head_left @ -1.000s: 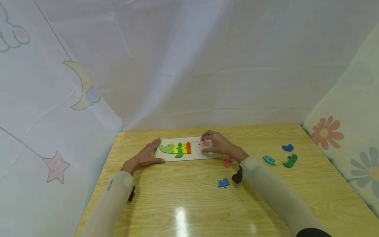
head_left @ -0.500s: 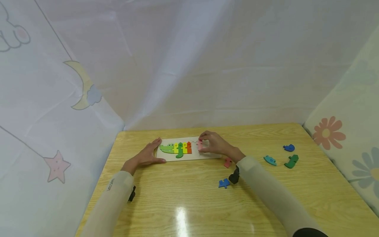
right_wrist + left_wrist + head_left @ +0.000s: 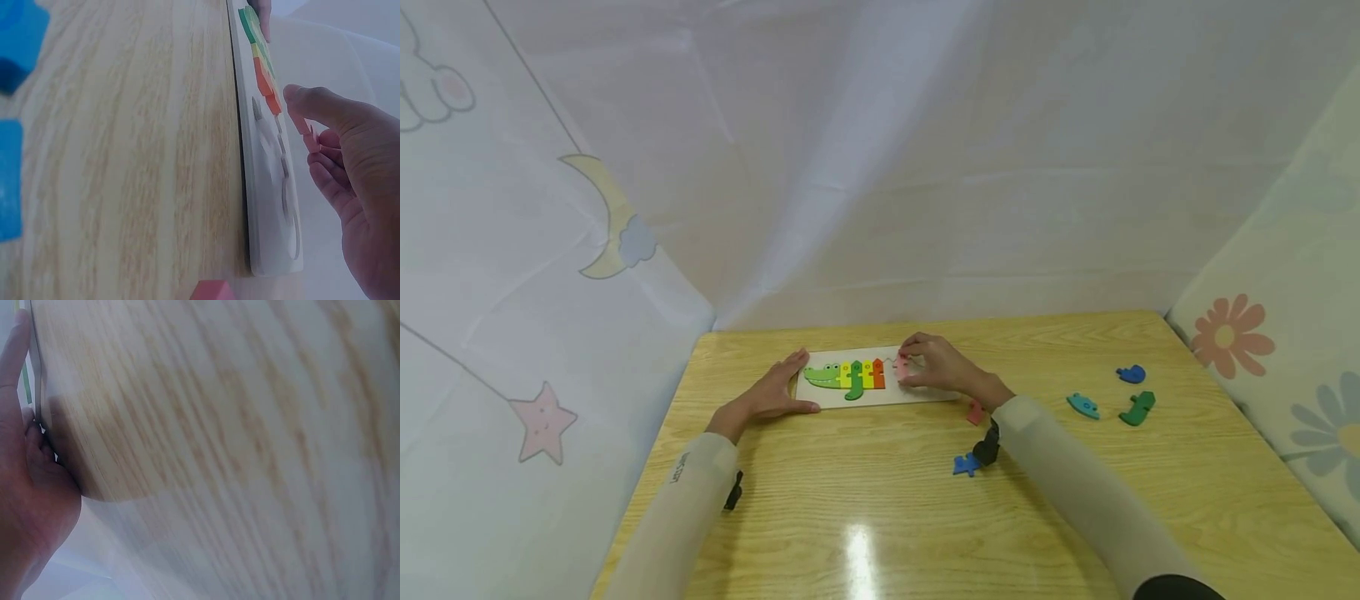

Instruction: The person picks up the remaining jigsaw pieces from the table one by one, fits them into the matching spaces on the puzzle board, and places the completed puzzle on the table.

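A white puzzle board [image 3: 931,397] lies at the back of the table, with green, yellow and orange crocodile pieces [image 3: 854,374] set in its left part. My left hand [image 3: 767,392] rests at the board's left end, fingers extended toward the far corner and thumb along the near edge. Between the thumb and fingers of my right hand [image 3: 945,367] is a pink puzzle piece [image 3: 901,367], just right of the orange piece. In the right wrist view this pink piece [image 3: 312,141] is raised above the board's outlined recess [image 3: 275,150].
A red puzzle piece [image 3: 975,412] and a blue one [image 3: 966,464] lie near the right forearm. Farther right are a light-blue piece [image 3: 1083,406], a dark-green piece [image 3: 1138,408] and another blue piece [image 3: 1131,374]. Cloth walls [image 3: 925,208] stand behind the table and at its sides.
My right hand has shifted a little to the left with the pink puzzle piece, closer to the orange piece. The left hand and the board have stayed in place.
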Motion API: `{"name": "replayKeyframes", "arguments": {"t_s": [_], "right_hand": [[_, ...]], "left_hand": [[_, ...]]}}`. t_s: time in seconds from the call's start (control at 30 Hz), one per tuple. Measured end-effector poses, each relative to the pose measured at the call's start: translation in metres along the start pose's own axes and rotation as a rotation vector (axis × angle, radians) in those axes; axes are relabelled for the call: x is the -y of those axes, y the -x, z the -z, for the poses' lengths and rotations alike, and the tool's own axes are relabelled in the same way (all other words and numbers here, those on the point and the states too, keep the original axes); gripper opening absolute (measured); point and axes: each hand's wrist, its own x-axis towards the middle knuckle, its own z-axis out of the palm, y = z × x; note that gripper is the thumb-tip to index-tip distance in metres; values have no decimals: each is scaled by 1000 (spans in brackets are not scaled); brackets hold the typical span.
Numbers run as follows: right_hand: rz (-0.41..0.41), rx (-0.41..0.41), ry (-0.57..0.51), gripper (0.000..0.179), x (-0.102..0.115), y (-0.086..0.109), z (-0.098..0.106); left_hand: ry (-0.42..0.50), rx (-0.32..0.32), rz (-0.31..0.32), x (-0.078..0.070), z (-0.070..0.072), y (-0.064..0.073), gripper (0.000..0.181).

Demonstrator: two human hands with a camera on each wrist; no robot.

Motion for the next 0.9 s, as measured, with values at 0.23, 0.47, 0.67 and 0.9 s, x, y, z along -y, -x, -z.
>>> {"name": "replayKeyframes", "arguments": {"t_s": [0.23,0.47,0.67,0.9], "right_hand": [[-29,10,-6,57,0,-2,-4],[-41,19,-30,55,-1,-3,-8],[-30,1,-53,54,0,-3,-11],[-3,3,-29,53,5,-4,-15]], "left_hand": [[13,1,-2,1,0,-1,117],[9,8,2,2,0,-1,118],[6,5,3,3,0,-2,117],[9,9,2,2,0,-1,118]]}}
